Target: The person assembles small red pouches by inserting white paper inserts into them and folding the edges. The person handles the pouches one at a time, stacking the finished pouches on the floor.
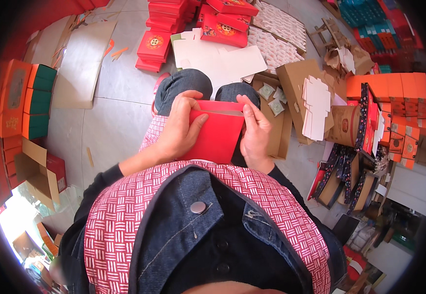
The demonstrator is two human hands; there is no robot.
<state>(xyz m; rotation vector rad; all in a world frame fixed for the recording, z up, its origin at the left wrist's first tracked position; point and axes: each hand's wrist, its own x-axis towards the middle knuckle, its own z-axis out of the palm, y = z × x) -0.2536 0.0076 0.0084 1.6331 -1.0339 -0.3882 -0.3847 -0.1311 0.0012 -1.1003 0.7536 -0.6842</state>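
Between my two hands, above my lap, is a red cardboard box [216,136] with a smooth face and a pale strip showing along its far edge. My left hand [179,126] grips its left side, the thumb lying on the red face and the fingers bent over the far corner. On the opposite side, my right hand [255,133] pinches the far right corner between thumb and fingers. The underside of the box is hidden. Just beyond my knees, flat white card sheets [220,60] lie on the floor.
Printed red boxes [155,43] are stacked ahead. At right stands an open brown carton [277,128] with several small packets inside and folded white card [316,109] beside it. Orange boxes [403,88] line the right; orange and green boxes [39,100] are piled left.
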